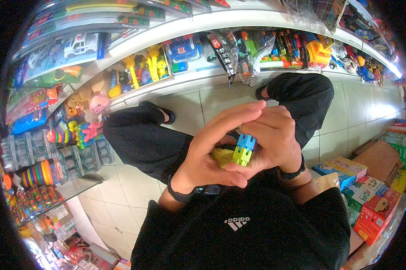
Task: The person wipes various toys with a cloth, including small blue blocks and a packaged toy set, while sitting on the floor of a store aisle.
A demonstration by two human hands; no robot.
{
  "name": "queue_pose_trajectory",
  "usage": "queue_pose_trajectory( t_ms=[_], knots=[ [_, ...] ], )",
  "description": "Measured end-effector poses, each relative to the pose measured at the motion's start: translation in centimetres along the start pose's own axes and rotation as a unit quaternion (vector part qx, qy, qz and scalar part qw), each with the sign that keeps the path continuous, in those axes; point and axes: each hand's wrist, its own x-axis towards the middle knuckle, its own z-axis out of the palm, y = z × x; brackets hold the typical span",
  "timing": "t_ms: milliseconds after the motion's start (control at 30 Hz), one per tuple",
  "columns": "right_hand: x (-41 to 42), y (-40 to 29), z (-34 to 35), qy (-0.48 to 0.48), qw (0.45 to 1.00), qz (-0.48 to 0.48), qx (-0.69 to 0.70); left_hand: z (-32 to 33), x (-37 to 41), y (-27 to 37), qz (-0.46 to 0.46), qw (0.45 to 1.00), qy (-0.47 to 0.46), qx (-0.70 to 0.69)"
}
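Note:
My left hand (203,152) curls around a yellow object (223,157), mostly hidden between the palms, so its kind cannot be told. Facing it, my right hand (274,141) grips two small plastic building pieces with notched rims, a blue one (246,142) above a lime-green one (242,156), joined end to end. The fingertips of my left hand meet the back of my right hand, and my left thumb lies just below the lime-green piece. Both hands are raised in front of my black shirt, with a dark band on each wrist.
A low white shelf (186,77) full of toys curves ahead, near my feet on the tiled floor (128,185). To the left stands a glass shelf (85,184) with stacking rings (37,173) and packaged toys. Colourful boxes (378,206) and brown cardboard (377,158) are at the right.

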Motion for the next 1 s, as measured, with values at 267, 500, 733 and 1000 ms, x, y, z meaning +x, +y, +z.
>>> queue_pose_trajectory(
  t_ms=[267,500,733,1000],
  knots=[
    [-0.4,-0.4,-0.1,-0.037,0.997,0.001,-0.062,0.2,0.1,0.3,-0.007,0.997,0.024,0.069],
    [0.0,-0.3,-0.4,-0.043,0.998,0.025,0.044,-1.1,0.1,0.8,0.003,0.999,-0.021,0.045],
    [-0.7,0.9,0.4,-0.185,0.910,0.167,0.332,-1.7,0.2,1.2,0.068,0.978,0.010,0.195],
    [0.0,0.7,2.4,-0.050,0.953,0.206,0.216,-2.6,0.3,-0.7,0.154,0.907,0.052,0.388]
  ],
)
